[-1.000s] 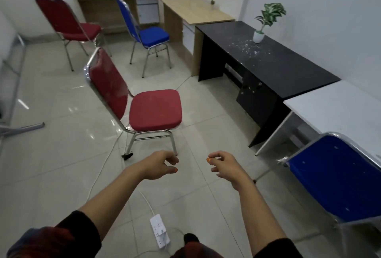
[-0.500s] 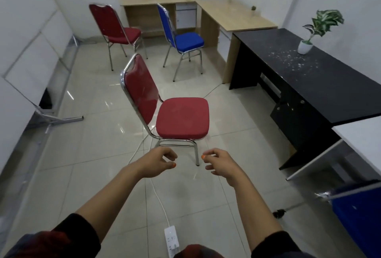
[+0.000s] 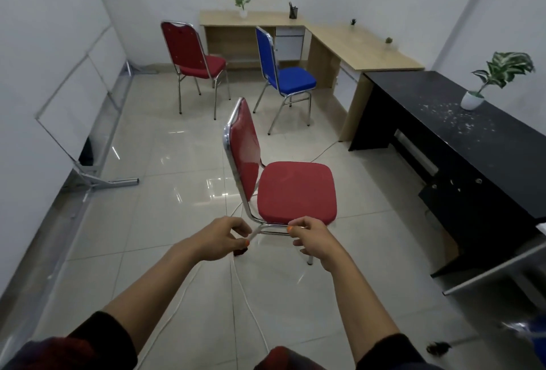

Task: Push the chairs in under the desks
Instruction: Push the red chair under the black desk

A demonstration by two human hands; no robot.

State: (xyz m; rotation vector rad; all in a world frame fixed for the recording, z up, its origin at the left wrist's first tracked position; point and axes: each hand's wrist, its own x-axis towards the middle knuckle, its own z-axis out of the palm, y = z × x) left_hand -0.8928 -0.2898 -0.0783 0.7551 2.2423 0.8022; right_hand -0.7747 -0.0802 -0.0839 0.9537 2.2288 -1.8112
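Note:
A red chair (image 3: 295,189) stands in the middle of the floor, its seat facing the black desk (image 3: 461,145) on the right and its back to the left. My left hand (image 3: 220,238) and right hand (image 3: 314,241) hang out in front of me with loosely curled fingers and hold nothing. In the view they overlap the chair's near legs. A second red chair (image 3: 192,56) and a blue chair (image 3: 283,74) stand farther back, pulled out from the L-shaped wooden desk (image 3: 354,44).
A white cable (image 3: 248,295) runs over the tiles under the near chair. A whiteboard on a metal stand (image 3: 85,121) leans along the left wall. A potted plant (image 3: 484,86) sits on the black desk. A white desk's edge (image 3: 502,269) shows at the right.
The view has moved forward and turned left. The near red chair is now closer and right above my hands. The blue chair at the right has slipped almost out of view.

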